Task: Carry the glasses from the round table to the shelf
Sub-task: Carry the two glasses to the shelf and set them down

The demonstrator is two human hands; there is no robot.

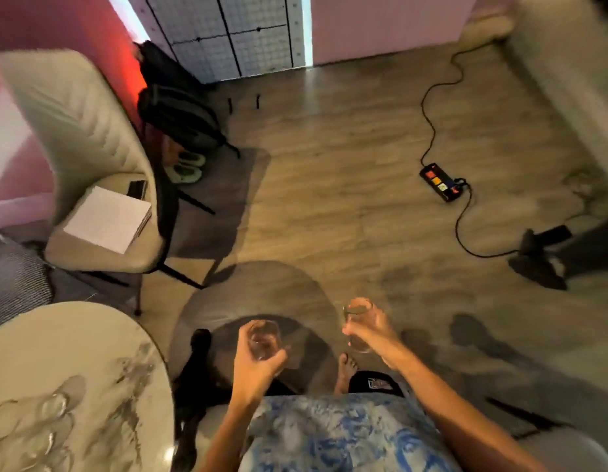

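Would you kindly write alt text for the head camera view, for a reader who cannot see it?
A person looks down at their own hands: the left hand and the right hand each hold a clear glass above a wood floor. A round marble table with more glasses sits lower left, a beige chair beyond it, and a power strip lies on the floor.

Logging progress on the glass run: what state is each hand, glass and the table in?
Left hand: gripping a clear drinking glass, upright.
Right hand: gripping a second clear glass, upright.
Round marble table: more clear glasses remain on it.
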